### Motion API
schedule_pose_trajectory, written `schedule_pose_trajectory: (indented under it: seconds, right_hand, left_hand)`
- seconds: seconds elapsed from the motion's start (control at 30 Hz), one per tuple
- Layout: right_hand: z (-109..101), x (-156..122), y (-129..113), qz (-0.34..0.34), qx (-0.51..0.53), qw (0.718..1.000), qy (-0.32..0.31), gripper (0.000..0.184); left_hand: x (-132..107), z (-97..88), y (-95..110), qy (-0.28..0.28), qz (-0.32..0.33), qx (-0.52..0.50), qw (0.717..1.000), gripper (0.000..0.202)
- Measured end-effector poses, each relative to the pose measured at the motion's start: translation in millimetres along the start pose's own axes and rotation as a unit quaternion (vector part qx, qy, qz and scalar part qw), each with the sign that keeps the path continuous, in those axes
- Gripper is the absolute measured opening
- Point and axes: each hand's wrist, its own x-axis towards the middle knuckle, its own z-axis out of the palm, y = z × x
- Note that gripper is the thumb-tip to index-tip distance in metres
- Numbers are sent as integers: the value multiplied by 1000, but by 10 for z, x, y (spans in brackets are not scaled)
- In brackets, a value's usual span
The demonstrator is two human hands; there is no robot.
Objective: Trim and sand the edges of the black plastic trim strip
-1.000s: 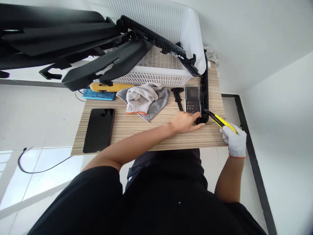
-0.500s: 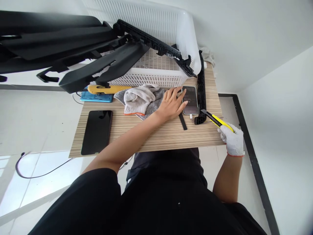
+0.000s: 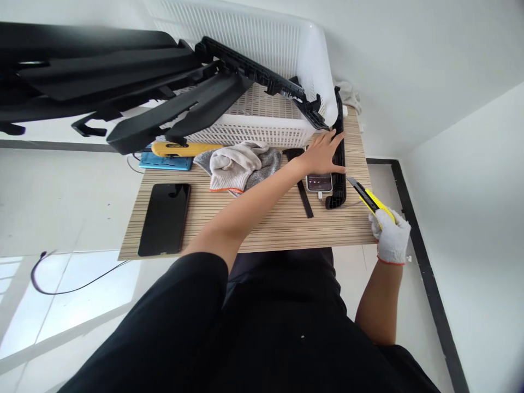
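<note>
My bare left hand (image 3: pixel 323 154) is spread over a long black plastic part (image 3: pixel 338 188) that lies along the right side of the table. Its palm covers the upper half of a phone (image 3: pixel 319 183) plugged into a white cable. Whether the fingers touch the part, I cannot tell. My right hand (image 3: pixel 391 236), in a white knitted glove, is wrapped round a yellow and black utility knife (image 3: pixel 370 199) with its blade out, beyond the table's right edge. Left of the phone lies a thin black tool (image 3: pixel 304 199), partly hidden by my left forearm.
A white plastic basket (image 3: pixel 313 76) stands at the back, with several long black plastic parts (image 3: pixel 213 103) across it. Grey and white gloves (image 3: pixel 237 166), a yellow tool (image 3: pixel 186 149), a blue case (image 3: pixel 164 162) and a dark tablet (image 3: pixel 164 219) lie on the striped table (image 3: pixel 262 229).
My left hand has moved right and away from me, from beside the phone to over the phone and the black plastic part. The knife has shifted slightly right, its tip farther from the part.
</note>
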Motion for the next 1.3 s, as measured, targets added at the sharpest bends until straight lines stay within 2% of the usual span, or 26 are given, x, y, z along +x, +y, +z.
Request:
schedule_pose_trajectory:
  seconds: [0.07,0.17,0.27,0.4,0.47,0.6,0.67,0.9,1.07,1.17,1.3]
  right_hand:
    - [-4,-5,3,0,-2,1000,-6,35]
    - [-11,7,10,-5,-18,1000,-17,33]
    - [-4,32,7,3,-38,999,-28,34]
    - [17,44,-3,10,-41,999,-21,36]
    - [26,37,-4,10,-40,999,-27,36]
    - [36,25,2,3,-46,999,-18,34]
    - [34,25,5,-4,-50,999,-17,34]
    - [54,78,-26,2,-47,999,-24,37]
    - [150,161,-68,-6,-67,998,-11,35]
    - [175,194,-63,-8,-68,998,-11,33]
    - [169,207,-40,-11,-61,998,-11,33]
  left_hand:
    - [207,44,-37,-38,9,3,999,111]
    - [363,70,-85,-74,34,12,997,103]
    - [387,55,-93,-72,50,11,996,88]
    - [366,59,-87,-49,37,6,998,69]
    - [367,90,-106,-44,38,3,998,74]
    - [393,163,-177,-46,55,-12,997,101]
    - [410,178,-200,-47,60,-20,997,101]
    - [391,155,-128,-56,44,4,997,70]
    - [358,97,-103,-37,45,8,998,52]
    - [347,-33,-198,-36,56,-12,998,59]
    - [293,-159,-395,-65,82,-2,995,101]
